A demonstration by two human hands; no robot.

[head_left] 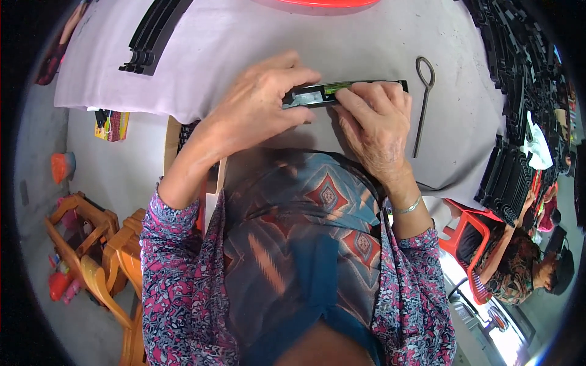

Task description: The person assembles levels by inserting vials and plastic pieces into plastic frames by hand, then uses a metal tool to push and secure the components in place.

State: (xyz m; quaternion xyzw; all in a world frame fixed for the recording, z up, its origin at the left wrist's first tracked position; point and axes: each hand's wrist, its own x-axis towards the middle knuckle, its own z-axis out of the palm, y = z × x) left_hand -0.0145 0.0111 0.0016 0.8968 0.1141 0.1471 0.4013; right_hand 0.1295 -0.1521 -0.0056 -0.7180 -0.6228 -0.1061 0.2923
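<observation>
The slim black plastic strip [326, 96], clamped by my right grip [379, 122], could pivot: my left grip [259, 97] stands apart at nine o'clock.

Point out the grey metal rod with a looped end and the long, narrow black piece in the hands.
Grey metal rod with a looped end [422, 116]: head view, middle of its shaft.
Long, narrow black piece [328, 97]: head view, exposed part near its middle.
</observation>
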